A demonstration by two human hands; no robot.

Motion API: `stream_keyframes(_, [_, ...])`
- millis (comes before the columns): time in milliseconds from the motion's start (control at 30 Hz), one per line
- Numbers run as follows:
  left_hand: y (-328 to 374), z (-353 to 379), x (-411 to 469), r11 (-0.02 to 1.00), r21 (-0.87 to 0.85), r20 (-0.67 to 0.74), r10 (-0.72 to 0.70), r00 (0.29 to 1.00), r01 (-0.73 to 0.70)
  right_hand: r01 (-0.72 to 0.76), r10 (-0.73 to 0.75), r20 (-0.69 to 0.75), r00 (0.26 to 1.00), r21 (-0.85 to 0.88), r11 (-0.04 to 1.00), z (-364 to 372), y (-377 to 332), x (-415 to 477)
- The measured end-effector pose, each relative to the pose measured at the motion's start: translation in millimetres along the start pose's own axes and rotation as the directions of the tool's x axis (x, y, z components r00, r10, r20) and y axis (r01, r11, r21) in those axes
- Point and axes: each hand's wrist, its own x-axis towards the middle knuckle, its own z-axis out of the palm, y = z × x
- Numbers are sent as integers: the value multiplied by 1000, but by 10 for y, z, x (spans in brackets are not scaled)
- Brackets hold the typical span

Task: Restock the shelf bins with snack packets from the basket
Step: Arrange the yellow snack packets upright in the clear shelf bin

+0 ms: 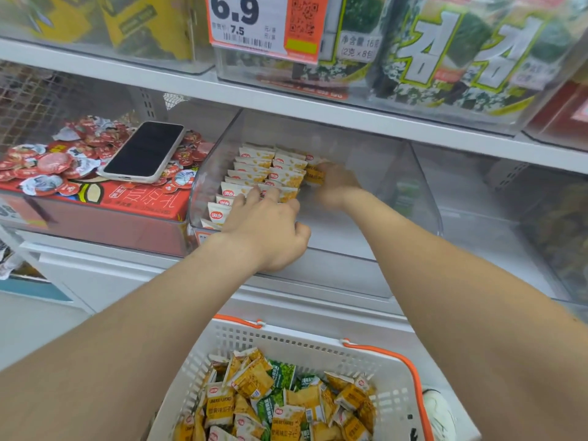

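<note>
A clear shelf bin (424, 189) holds rows of white-and-yellow snack packets (254, 163) standing along its left side. My left hand (267, 230) reaches into the bin, and its fingertips rest on the tops of the front packets. Further back, my right hand (335, 184), blurred by motion, pinches a yellow snack packet (314, 175) against the end of the rear row. Below me the white basket (286, 340) with orange handles carries a loose heap of yellow and green packets (254, 385).
A phone (144, 152) lies on red round snacks in the red box (127, 200) to the left. A clear bin (509, 224) stands to the right. The shelf above carries seaweed packs (445, 58) and an orange price tag (264, 23).
</note>
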Motion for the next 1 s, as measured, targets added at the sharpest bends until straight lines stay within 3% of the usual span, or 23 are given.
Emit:
stream_keyframes(100, [17,-21,-26,999,34,-82,15,997,-13,37,-37,16,999,-30,999,-175,41,-377])
stream_keyframes(200, [91,-49,-100,999,49,-185,27,982,-18,160,-160,-202,966,-17,987,-297,82,-892])
stream_keyframes(300, [193,-121,-270,999,18,-324,47,945,-44,361,-324,-408,854,14,933,-350,51,-1462])
stream_keyframes(400, [279,-165,-581,990,16,-536,129,834,-143,477,-441,-370,818,6,879,-349,59,-2077])
stream_keyframes(433, [314,-137,-693,983,6,-541,158,826,-184,491,-466,-318,825,-4,871,-293,121,-2232])
stream_keyframes(500, [402,6,-914,970,-43,-399,204,894,-240,482,-490,-148,859,-88,872,-111,281,-2467])
stream_keyframes(567, [457,217,-1070,962,-18,-86,270,959,-272,465,-458,82,885,-185,866,141,473,-2597])
stream_keyframes(633, [508,397,-1193,929,25,272,349,897,-369,458,-372,310,875,-281,843,406,679,-2674])
stream_keyframes(700, [571,524,-1276,901,33,502,359,787,-432,459,-274,454,848,-369,808,672,893,-2731])
stream_keyframes(833, [702,646,-1302,842,142,555,368,746,-520,371,-127,557,821,-351,860,1228,1245,-2842])
stream_keyframes(1000, [736,754,-1208,809,192,548,382,744,-556,320,-58,540,840,-404,857,1802,1613,-2903])
